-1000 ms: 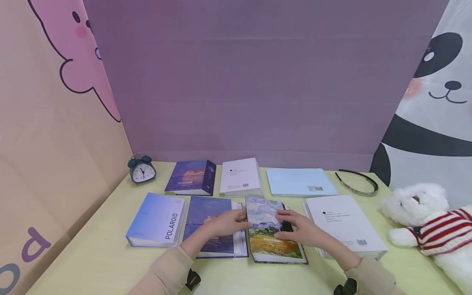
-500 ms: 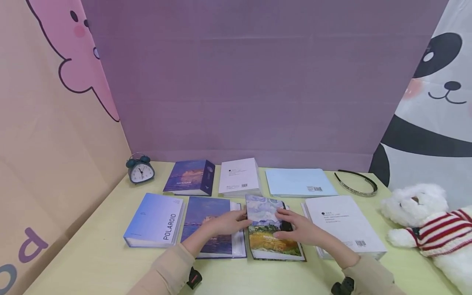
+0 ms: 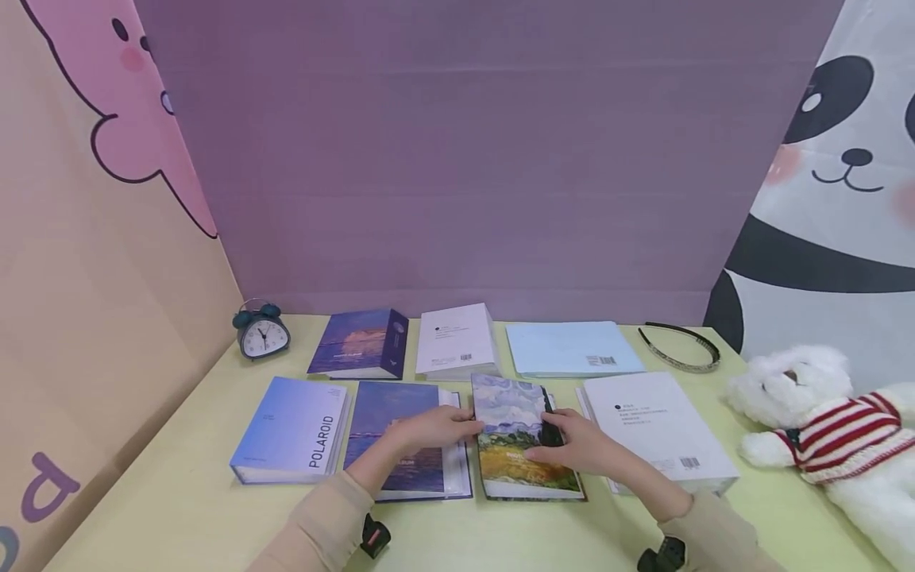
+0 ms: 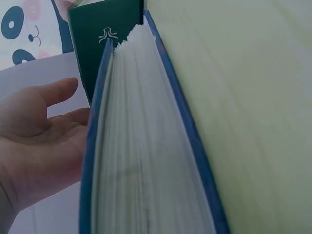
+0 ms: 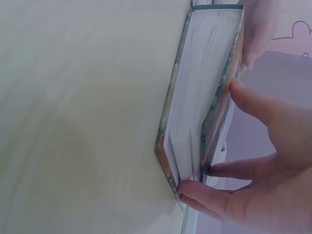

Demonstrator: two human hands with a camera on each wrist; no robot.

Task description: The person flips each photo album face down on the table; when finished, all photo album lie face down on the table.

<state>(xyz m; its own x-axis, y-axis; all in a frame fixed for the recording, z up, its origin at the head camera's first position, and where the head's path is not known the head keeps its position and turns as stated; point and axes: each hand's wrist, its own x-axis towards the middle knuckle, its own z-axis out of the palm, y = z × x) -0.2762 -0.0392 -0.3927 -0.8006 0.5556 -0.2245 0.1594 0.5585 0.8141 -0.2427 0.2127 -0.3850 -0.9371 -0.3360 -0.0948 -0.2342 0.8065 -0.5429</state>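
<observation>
One stiff, probably weighty photo album suits a spine-and-fore-edge hold, the left hand extended beside its spine, the right hand pinching its fore edge.

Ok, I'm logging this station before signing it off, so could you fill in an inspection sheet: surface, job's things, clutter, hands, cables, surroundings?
Surface: pale yellow table, books laid flat in two rows.
Job's things: landscape-painted album in the front row, between both hands; POLAROID album and purple sea-painted album to its left, white book to its right.
Clutter: alarm clock, hairband, plush bear.
Left hand: at the landscape-painted album's left edge; fingers partly hidden.
Right hand: thumb on that album's front cover, fingers at its page edge.
Cables: nothing seen.
Surroundings: purple backdrop, panda picture on the right.
</observation>
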